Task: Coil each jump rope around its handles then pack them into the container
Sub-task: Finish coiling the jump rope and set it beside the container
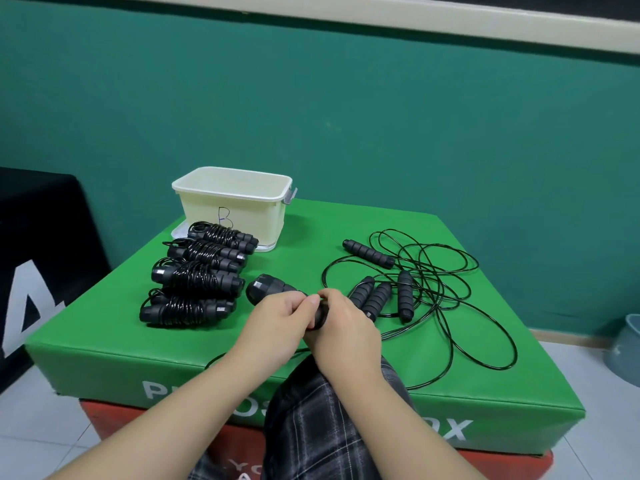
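My left hand [280, 320] and my right hand [341, 327] meet over the green box, both gripping a pair of black jump rope handles [268, 289] held together; the handles' far ends stick out past my left fingers. Its thin black rope trails down off the front edge. Several coiled jump ropes [194, 275] lie in a row to the left. Loose ropes [426, 282] with several foam handles sprawl to the right. The cream container [235, 199], marked B, stands open at the back left.
The green padded box [104, 344] rests on a red one [502, 462]. A black box [41, 258] stands to the left and a grey bucket [627, 348] on the floor to the right. My plaid-clad knee [311, 410] rises in front.
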Available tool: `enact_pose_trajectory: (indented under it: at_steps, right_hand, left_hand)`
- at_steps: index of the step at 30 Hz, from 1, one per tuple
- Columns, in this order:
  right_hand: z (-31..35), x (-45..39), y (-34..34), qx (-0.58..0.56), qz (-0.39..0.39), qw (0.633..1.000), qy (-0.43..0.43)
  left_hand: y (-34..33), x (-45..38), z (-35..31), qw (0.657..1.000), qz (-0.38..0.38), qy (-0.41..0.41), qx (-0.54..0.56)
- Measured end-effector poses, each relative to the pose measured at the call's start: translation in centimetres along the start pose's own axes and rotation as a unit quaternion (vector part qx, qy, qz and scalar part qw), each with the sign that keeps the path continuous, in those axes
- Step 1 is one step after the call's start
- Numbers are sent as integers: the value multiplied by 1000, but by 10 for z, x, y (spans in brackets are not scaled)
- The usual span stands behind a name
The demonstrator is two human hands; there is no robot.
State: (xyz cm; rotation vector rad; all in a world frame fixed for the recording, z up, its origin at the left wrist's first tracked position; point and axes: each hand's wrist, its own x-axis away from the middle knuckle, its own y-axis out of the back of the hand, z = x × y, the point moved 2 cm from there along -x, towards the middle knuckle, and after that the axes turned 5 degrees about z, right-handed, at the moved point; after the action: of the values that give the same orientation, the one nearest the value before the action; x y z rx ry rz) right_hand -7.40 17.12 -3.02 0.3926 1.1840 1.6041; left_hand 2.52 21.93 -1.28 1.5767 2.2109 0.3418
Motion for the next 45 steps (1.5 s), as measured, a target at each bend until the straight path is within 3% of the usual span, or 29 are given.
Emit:
enact_pose_trajectory:
  at_steps: [5,15,17,19,21,27,30,35,38,45]
  right_hand:
    - [-1,1,1,-38,-4,999,-39]
    - [1,2,2,-55,-21,997,58]
    - [3,4,2,-33,-1,998,53]
    - [6,6,0,9,27,998,55]
    - [9,6,-1,36,57,996,50]
    - [3,5,8,-53,73,996,-8]
    - [2,5,9,-79,69,994,-22]
    - [0,6,9,-132,54,988,-53]
    - [-4,4,9,-193,9,977,-89]
    - [-8,4,10,-247,29,965,-87]
  left_hand:
    - [0,-1,3,998,-6,-20,63]
    - [8,1,9,979,1,32,203]
    - [9,2,6,988,-5,18,155]
    - [7,4,-1,999,-9,-30,6]
    - [-1,10,-10,988,-11,-67,-136]
    - [-14,27,-16,959,6,-99,-264]
    - [-15,33,-8,954,28,-116,-273]
    - [-5,29,23,981,54,-96,-157]
    - [0,23,39,980,60,-74,-173]
    - [3,4,49,977,33,-114,-176]
